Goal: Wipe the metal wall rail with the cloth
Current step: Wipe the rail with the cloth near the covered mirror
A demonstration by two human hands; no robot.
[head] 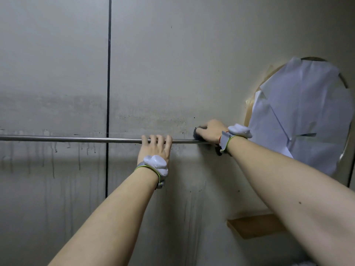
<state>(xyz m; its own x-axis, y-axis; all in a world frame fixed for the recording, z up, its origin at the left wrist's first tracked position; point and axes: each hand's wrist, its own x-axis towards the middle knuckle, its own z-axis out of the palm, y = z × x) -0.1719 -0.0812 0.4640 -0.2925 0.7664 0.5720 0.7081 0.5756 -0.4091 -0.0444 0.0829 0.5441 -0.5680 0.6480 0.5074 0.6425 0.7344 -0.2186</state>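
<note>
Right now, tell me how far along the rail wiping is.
Done: nothing I can confirm; the rail shows no clearly wiped stretch. In hand: the right hand holds the cloth against the rail's right end, while the left hand grips the rail just beside it. Left: probably the whole long stretch from the left hand to the picture's left edge.

The right hand [212, 131] hides most of the cloth [197, 132] and the right end of the rail [76, 139]. The rail's other end runs off the left edge.
</note>
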